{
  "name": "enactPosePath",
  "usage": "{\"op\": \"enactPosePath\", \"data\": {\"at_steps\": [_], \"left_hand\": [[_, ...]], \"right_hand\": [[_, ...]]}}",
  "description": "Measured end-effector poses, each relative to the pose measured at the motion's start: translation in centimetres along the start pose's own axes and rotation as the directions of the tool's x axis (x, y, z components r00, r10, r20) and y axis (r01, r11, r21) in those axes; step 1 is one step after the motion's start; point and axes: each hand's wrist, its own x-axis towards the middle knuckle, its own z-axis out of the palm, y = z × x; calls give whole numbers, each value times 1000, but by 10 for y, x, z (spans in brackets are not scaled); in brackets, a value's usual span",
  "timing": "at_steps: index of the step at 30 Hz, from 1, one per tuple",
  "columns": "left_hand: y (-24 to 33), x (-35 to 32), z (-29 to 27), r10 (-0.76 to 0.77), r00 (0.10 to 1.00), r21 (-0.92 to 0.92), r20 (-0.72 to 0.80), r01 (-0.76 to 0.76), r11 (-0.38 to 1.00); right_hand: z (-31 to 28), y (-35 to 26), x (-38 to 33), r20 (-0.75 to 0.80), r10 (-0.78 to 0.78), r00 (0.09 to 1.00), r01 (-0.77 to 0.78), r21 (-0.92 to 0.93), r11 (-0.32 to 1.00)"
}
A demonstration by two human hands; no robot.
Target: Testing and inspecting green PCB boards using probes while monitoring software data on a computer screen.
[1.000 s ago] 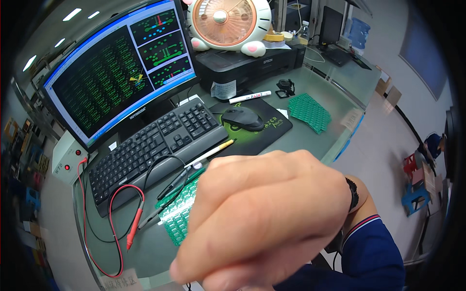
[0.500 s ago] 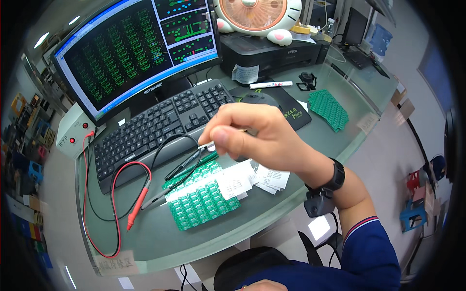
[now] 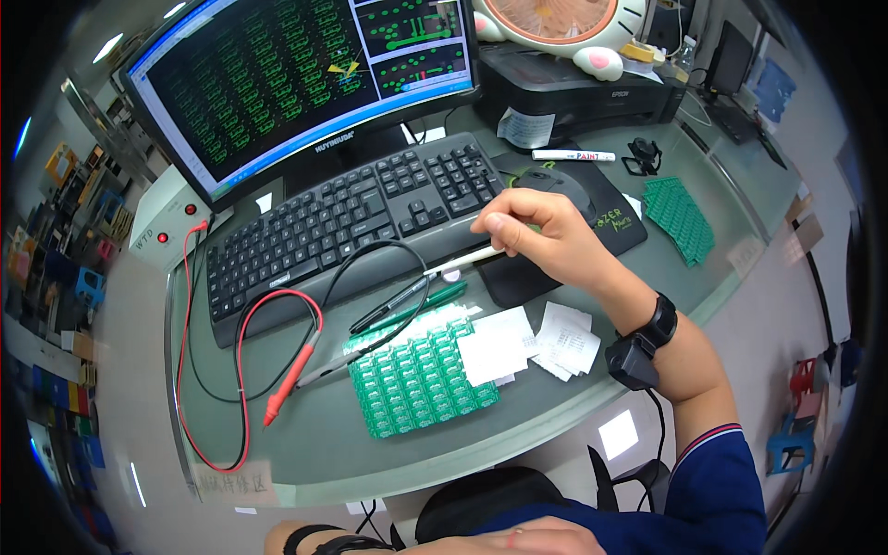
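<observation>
My right hand (image 3: 546, 231) is over the front edge of the black keyboard (image 3: 351, 217), shut on a thin white pen (image 3: 462, 260) whose tip points left and down toward a green panel of small circuit boards (image 3: 412, 375). A black pen and a green pen (image 3: 407, 301) lie just above that panel. White paper slips (image 3: 499, 342) lie against the panel's right side. My left hand (image 3: 546, 538) shows only partly at the bottom edge, low by my lap, and its fingers are hard to read.
A red test probe (image 3: 291, 370) and its looping leads lie left of the panel. Behind are a monitor (image 3: 277, 74), a mouse on a black pad (image 3: 615, 217), a printer (image 3: 573, 79), a white marker (image 3: 573, 155) and a second green panel (image 3: 680, 217). The desk's front edge curves close to me.
My right hand has dropped away from the camera to the keyboard's front edge, still pinching the pen. The view has tilted so the desk appears lower and nearer.
</observation>
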Motion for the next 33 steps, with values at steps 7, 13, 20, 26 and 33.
{"op": "enactPosePath", "data": {"at_steps": [7, 13, 20, 26, 33], "left_hand": [[106, -36, -46, -128, 773, 778, -622, 592, -209], [122, -78, -88, -131, 658, 485, -742, 392, -782], [116, -97, -114, -153, 697, 564, -700, 408, -718], [134, -90, -105, 135, 464, 483, -876, 828, 285], [131, -20, -95, 128, 769, -98, -626, -240, 966]], "right_hand": [[-14, -1, 1, 15, -129, 992, 121, -463, 878], [-23, -3, -5, 114, -93, 989, 147, -780, 608], [-20, 9, -9, 213, 1, 977, 188, -862, 471], [-23, -1, -10, 221, 48, 974, 146, -777, 613], [-17, -19, 18, 239, 78, 968, -147, 288, 946]]}}
